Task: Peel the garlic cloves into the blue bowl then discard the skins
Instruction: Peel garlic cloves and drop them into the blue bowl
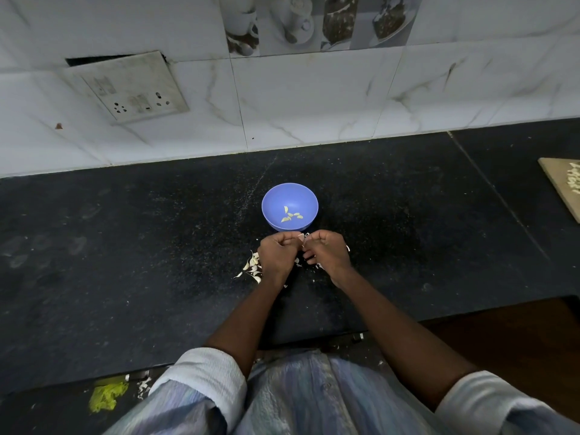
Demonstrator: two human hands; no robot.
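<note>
A blue bowl (290, 199) stands on the black counter (125, 246) and holds several peeled garlic cloves (291, 216). Just in front of it my left hand (276, 254) and my right hand (328, 251) are close together, fingers curled, pinching a small garlic clove (302, 237) between them. A pile of pale garlic skins and cloves (252, 266) lies on the counter by my left hand. More bits show under and beside my right hand.
A tiled wall with a socket plate (131, 86) rises behind the counter. A wooden board (565, 186) with pale pieces on it sits at the right edge. Yellow scraps (105, 397) and skins lie on the floor at lower left.
</note>
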